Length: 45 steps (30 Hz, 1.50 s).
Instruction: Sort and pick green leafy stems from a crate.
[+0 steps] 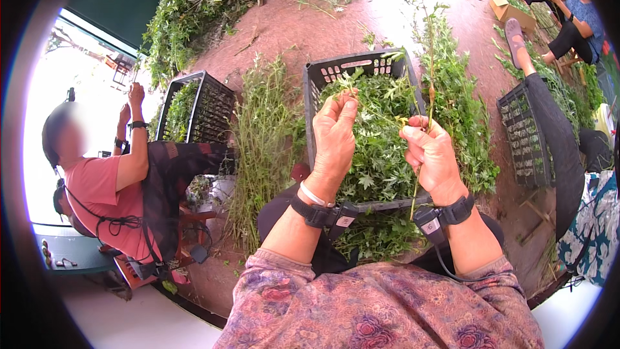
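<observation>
Over a black plastic crate [419,75] I hold both hands up. My right hand [432,157] grips a long, thin plant stem [431,65], which rises past my fingers and hangs below them. Between the thumb and fingertips of my left hand [335,131] is a small leafy sprig [352,80]. Whether that sprig still joins the stem cannot be told. Under my hands the crate holds a heap of green lobed leaves [370,155]. A black device is strapped to each of my wrists.
Cut stalks [261,145] lie left of the crate, and leafy branches [455,102] lie to its right. A person in a pink shirt [99,179] sits at left beside another crate [198,102]. A third crate [525,135] and other people are at right.
</observation>
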Each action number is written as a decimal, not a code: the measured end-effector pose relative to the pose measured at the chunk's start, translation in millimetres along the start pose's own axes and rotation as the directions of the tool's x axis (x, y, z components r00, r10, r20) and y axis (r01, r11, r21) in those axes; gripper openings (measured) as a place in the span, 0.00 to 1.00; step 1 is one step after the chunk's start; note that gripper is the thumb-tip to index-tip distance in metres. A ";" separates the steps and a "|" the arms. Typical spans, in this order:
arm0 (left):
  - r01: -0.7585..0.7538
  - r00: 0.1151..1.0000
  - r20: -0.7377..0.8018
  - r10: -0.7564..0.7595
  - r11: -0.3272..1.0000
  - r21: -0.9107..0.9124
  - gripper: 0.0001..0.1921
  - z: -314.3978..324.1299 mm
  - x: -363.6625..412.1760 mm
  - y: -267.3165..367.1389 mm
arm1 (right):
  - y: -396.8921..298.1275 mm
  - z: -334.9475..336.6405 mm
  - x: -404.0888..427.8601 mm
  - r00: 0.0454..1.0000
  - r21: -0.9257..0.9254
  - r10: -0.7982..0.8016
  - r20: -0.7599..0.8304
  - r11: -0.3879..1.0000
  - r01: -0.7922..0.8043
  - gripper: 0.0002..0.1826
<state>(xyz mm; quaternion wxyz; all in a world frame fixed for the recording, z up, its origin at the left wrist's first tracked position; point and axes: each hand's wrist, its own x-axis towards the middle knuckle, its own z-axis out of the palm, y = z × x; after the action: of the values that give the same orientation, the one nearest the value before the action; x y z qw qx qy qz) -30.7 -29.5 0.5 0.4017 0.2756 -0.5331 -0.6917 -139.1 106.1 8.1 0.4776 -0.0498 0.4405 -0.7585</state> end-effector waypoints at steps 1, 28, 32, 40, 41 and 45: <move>0.012 1.000 -0.021 -0.013 0.999 -0.046 0.07 -0.1 -0.2 -1.0 | -0.3 1.3 -0.1 1.000 0.000 0.001 0.003 1.000 -0.001 0.10; -0.591 0.777 0.385 0.498 0.368 0.718 0.10 -19.1 11.7 32.6 | -26.8 -8.0 1.2 0.997 -0.178 -0.081 0.001 0.981 0.080 0.11; -0.608 0.744 0.459 0.485 0.206 0.767 0.06 -21.5 11.5 34.0 | -28.3 -9.0 1.7 0.997 -0.138 -0.072 0.024 0.988 0.075 0.11; -0.231 0.971 0.148 0.190 0.910 0.344 0.05 -26.7 14.2 26.8 | -25.2 -3.3 -0.4 0.998 -0.099 -0.054 0.039 0.993 0.058 0.11; -0.231 0.970 0.148 0.191 0.910 0.344 0.05 -27.1 14.0 25.7 | -25.1 -2.8 -0.4 0.998 -0.099 -0.054 0.039 0.993 0.058 0.11; -0.522 0.785 0.274 0.555 0.356 0.775 0.04 -21.5 12.9 30.1 | -23.5 -1.4 0.4 0.997 -0.138 -0.077 0.031 0.987 0.081 0.11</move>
<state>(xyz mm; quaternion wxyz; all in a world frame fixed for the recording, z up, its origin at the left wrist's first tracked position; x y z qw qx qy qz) -12.1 -54.8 23.9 0.4388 0.2510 -0.8426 -0.1860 -156.0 110.3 24.0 0.4481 -0.1098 0.4839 -0.7437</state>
